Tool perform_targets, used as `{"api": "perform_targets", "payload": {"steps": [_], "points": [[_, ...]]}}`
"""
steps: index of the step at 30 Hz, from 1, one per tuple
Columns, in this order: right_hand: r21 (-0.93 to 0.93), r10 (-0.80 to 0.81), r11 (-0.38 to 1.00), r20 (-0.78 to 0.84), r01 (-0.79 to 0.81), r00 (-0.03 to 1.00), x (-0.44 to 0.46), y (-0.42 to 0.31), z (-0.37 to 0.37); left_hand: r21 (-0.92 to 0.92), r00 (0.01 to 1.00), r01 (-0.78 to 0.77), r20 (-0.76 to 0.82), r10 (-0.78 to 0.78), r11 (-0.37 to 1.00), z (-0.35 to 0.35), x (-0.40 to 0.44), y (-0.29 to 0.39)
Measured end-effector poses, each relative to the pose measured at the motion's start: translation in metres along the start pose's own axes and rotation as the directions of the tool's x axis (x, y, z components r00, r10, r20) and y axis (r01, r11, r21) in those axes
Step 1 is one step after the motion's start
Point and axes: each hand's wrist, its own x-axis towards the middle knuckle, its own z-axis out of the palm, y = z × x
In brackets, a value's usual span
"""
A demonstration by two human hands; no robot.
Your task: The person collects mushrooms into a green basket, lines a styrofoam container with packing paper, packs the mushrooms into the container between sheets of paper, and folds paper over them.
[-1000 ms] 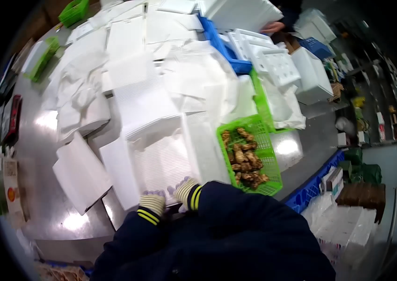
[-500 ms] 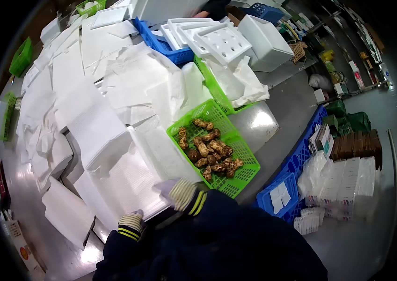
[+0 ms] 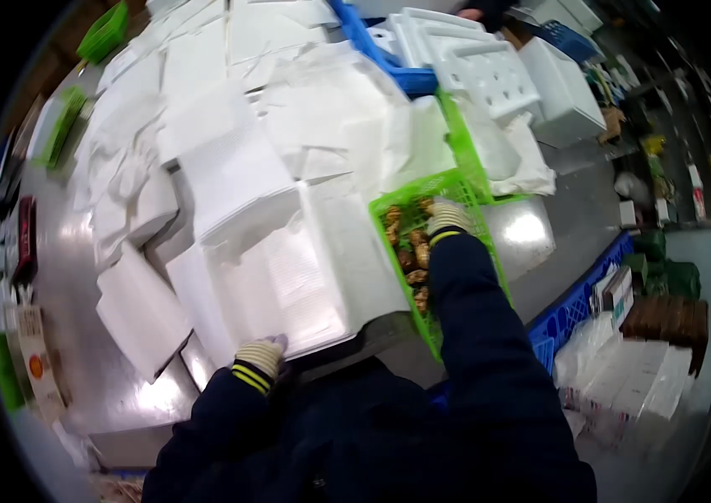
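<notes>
Head view: the right hand (image 3: 444, 214) was lowered into the green basket (image 3: 468, 194), over the brown knobbly pieces (image 3: 419, 251). The left hand (image 3: 265, 354) was placed at the near left corner of the white box (image 3: 327, 268) on the tabletop (image 3: 66, 335). Whether either hand's fingers were closed could not be told.

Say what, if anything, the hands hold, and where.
Cannot tell either hold: right hand is in the green basket, grip hidden; left hand is at the near edge of the white box.
</notes>
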Motion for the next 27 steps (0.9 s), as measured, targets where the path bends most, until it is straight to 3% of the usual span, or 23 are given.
{"api": "perform_targets", "payload": {"steps": [2, 4, 5, 6, 7, 8, 9, 11, 12, 13, 14, 20, 22, 23, 24, 26, 27], "points": [[0.157, 0.004, 0.987, -0.266, 0.039, 0.964, -0.048, -0.01, -0.033, 0.041, 0.996, 0.053, -0.069, -0.05, 0.998, -0.011, -0.01, 0.015], [0.348, -0.115, 0.867, -0.557, 0.357, 0.822, -0.086, -0.024, -0.038, -0.016, 0.972, -0.052, -0.23, 0.047, 0.999, -0.007, -0.017, 0.012], [0.482, -0.344, 0.661, -0.486, 0.575, 0.803, -0.104, -0.041, -0.043, -0.045, 0.979, -0.035, -0.202, 0.025, 0.998, -0.007, -0.017, 0.015], [0.613, -0.546, 0.384, -0.452, 0.69, 0.706, -0.127, -0.07, -0.053, -0.06, 0.984, -0.022, -0.179, 0.011, 0.998, -0.009, -0.016, 0.015], [0.56, -0.66, 0.486, -0.267, 0.67, 0.702, -0.167, -0.104, -0.069, -0.107, 0.988, -0.036, -0.15, 0.019, 0.994, 0.001, -0.01, 0.009], [0.265, -0.82, 0.517, -0.12, 0.814, 0.56, -0.173, -0.123, -0.044, -0.11, 1.0, 0.008, -0.024, -0.01, 0.994, -0.004, -0.005, 0.01], [0.176, -0.851, 0.51, -0.035, 0.842, 0.523, -0.176, -0.142, -0.011, -0.078, 1.0, 0.019, 0.012, -0.018, 0.997, -0.005, -0.003, 0.01], [0.044, -0.885, 0.463, 0.079, 0.885, 0.459, -0.173, -0.16, 0.035, -0.043, 0.997, 0.028, 0.08, -0.025, 0.999, -0.007, 0.0, 0.011], [0.0, -0.897, 0.432, 0.103, 0.902, 0.43, -0.175, -0.167, 0.033, -0.032, 1.0, 0.0, 0.016, 0.001, 0.999, -0.006, -0.003, 0.011], [0.032, -0.804, 0.52, 0.357, 0.853, 0.476, -0.174, -0.175, 0.029, -0.044, 1.0, -0.001, 0.011, 0.002, 0.999, -0.004, -0.003, 0.011], [-0.02, -0.775, 0.473, 0.465, 0.881, 0.427, -0.176, -0.173, 0.028, -0.056, 1.0, -0.003, 0.005, 0.003, 0.998, -0.002, -0.003, 0.01], [0.012, -0.723, 0.511, 0.547, 0.86, 0.422, -0.169, -0.183, 0.021, -0.066, 0.999, 0.03, 0.042, -0.027, 0.997, 0.0, 0.001, 0.006], [-0.004, -0.704, 0.513, 0.571, 0.858, 0.423, -0.163, -0.186, 0.029, -0.211, 0.999, -0.034, 0.018, 0.039, 0.977, -0.012, -0.004, 0.006], [-0.025, -0.783, 0.473, 0.448, 0.881, 0.433, -0.159, -0.178, 0.033, -0.263, 0.995, -0.061, -0.086, 0.039, 0.963, -0.016, -0.005, 0.004], [-0.023, -0.778, 0.532, 0.38, 0.846, 0.5, -0.158, -0.178, 0.025, -0.314, 0.982, -0.089, -0.189, 0.03, 0.945, -0.019, -0.004, 0.0], [-0.12, -0.754, 0.562, 0.333, 0.819, 0.566, -0.155, -0.181, 0.022, -0.253, 0.98, 0.079, -0.159, -0.122, 0.964, -0.029, 0.013, -0.007], [-0.174, -0.764, 0.526, 0.333, 0.832, 0.553, -0.154, -0.184, 0.018, -0.163, 0.981, 0.144, -0.102, -0.162, 0.976, -0.041, 0.021, -0.006]]}}
